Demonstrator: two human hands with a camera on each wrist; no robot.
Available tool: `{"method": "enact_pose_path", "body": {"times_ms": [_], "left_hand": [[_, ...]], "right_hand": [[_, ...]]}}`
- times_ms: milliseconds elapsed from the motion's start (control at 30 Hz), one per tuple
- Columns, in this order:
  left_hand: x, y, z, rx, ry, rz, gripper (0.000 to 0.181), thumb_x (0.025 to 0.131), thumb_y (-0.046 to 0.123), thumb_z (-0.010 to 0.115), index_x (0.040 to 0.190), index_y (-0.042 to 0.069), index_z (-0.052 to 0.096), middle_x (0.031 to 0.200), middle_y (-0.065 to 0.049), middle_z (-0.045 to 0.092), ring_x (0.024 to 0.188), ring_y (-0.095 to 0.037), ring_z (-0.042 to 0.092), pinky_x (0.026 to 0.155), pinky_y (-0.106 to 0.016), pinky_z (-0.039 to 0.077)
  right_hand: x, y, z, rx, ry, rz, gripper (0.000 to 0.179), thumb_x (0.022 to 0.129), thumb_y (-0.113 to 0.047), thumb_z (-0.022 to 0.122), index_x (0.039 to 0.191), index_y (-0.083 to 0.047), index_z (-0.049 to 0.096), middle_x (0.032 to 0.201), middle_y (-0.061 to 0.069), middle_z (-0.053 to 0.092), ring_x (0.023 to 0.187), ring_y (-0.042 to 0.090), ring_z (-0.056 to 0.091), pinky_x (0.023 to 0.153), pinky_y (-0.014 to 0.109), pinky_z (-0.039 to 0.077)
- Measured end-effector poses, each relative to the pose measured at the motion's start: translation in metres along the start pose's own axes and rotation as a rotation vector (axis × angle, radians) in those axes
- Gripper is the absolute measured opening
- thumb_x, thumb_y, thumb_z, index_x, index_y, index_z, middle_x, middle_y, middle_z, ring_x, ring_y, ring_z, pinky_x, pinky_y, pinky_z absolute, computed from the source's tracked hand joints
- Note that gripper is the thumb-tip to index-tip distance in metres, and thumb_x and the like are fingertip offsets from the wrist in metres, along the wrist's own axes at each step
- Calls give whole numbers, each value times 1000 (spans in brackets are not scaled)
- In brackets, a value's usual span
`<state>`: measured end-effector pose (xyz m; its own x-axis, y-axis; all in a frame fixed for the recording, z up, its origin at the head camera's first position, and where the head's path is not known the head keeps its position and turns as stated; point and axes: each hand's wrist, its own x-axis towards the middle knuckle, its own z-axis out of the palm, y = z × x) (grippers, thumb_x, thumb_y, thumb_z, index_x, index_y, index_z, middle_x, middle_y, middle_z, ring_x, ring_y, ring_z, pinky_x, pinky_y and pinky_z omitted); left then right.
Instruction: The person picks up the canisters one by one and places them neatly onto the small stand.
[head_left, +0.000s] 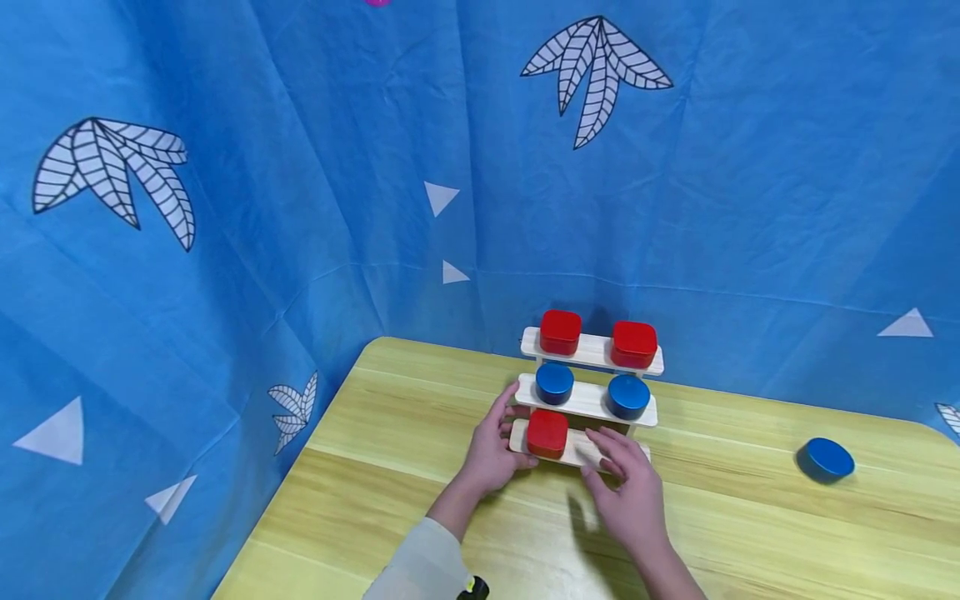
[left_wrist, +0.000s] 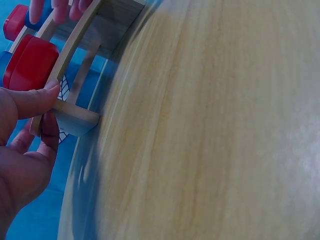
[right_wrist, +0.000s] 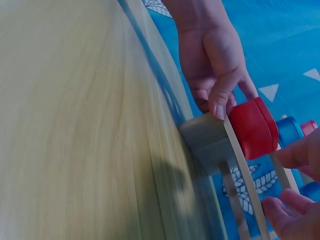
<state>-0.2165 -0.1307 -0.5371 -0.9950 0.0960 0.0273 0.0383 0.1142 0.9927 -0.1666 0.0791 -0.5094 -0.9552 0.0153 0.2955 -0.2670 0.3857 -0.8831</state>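
Note:
A three-tier wooden display rack (head_left: pixel 588 402) stands on the table. Two red rounded-square boxes (head_left: pixel 561 332) sit on its top tier, two round blue boxes (head_left: pixel 628 396) on the middle one. One more red box (head_left: pixel 547 434) rests at the left of the bottom tier. My left hand (head_left: pixel 491 450) grips that tier's left end, thumb at the front edge, as the left wrist view (left_wrist: pixel 30 145) also shows. Over the bottom tier's right part is my right hand (head_left: pixel 630 492), fingers spread and holding nothing; whether its fingertips touch the wood I cannot tell.
A round blue box (head_left: pixel 825 461) lies apart on the table (head_left: pixel 735 500), well right of the rack. Behind the table hangs a blue cloth (head_left: pixel 525 208) with leaf and triangle prints, close to the rack's back.

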Motion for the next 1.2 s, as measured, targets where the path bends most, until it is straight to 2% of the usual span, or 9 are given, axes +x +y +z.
{"method": "enact_pose_path", "body": {"times_ms": [133,300,500,600,733,933,1100,1200], "left_hand": [[-1,2,0,12,6,-14,128,63,-27,79,151,53,31,127,3,55,107,-24,58,78,-35,58],[-2,2,-1,-4,4,-12,129,62,-29,78,151,51,31,127,2,55,107,-25,58,78,-35,58],[-1,1,-1,-29,0,5,129,60,-31,77,152,47,32,127,-2,56,105,-25,59,78,-36,58],[-1,0,-1,-27,-2,7,129,60,-31,77,152,48,32,127,-2,56,105,-25,59,78,-36,58],[0,0,-1,-21,-6,8,128,61,-30,77,152,48,32,127,-2,56,106,-25,59,78,-36,58],[0,1,-1,-12,-6,4,128,62,-30,77,152,48,32,127,-2,56,107,-25,59,79,-36,58],[0,1,0,-7,-5,-2,128,62,-30,77,152,48,32,127,-2,56,107,-25,59,79,-36,58],[0,2,0,-4,-5,-7,127,62,-29,77,152,49,32,128,-1,55,108,-25,59,79,-36,58]], "right_hand": [[-2,2,-6,12,13,23,49,79,14,75,125,-2,68,132,12,57,118,27,56,88,34,53],[-4,5,-12,36,60,-3,49,78,17,75,123,-1,69,130,15,59,115,27,59,86,29,53],[-6,10,-18,45,117,-4,50,76,19,75,121,0,70,128,14,61,109,10,59,85,24,52],[-6,13,-22,32,132,19,49,76,19,75,121,0,70,126,11,62,106,14,61,85,23,53],[-7,17,-28,25,151,29,48,76,20,74,120,2,70,125,9,62,104,25,60,83,22,53],[-7,18,-34,41,186,16,47,74,22,73,117,5,69,123,13,62,105,17,58,83,21,52],[-7,21,-38,10,201,42,45,75,19,74,117,4,70,124,12,62,107,7,56,83,20,52],[-7,22,-41,-5,208,56,44,76,18,74,118,4,70,124,11,62,107,11,56,83,18,51]]}}
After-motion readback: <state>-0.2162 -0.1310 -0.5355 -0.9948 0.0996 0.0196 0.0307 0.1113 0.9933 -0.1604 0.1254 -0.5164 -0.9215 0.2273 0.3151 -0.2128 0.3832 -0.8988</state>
